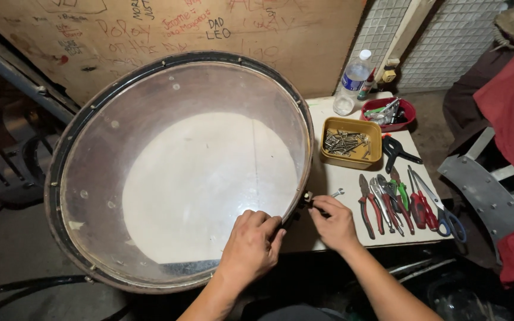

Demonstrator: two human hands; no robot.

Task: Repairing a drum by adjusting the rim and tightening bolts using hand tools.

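A large bass drum (179,166) with a clear head and a black hoop (60,154) lies flat, filling the left and middle of the head view. My left hand (251,244) rests on the drum's near right rim, fingers curled over the hoop. Just right of it, my right hand (335,221) pinches a small metal tension fitting (309,197) at the hoop's edge. A small wrench (337,192) lies on the table beside those fingers.
A white table (340,178) holds a yellow tray of screws (351,142), a red bowl of bits (388,113), a black clamp (397,150), several pliers and scissors (406,205) and a plastic bottle (352,80). A scribbled plywood board (168,30) stands behind; grey metal parts (483,190) lie at right.
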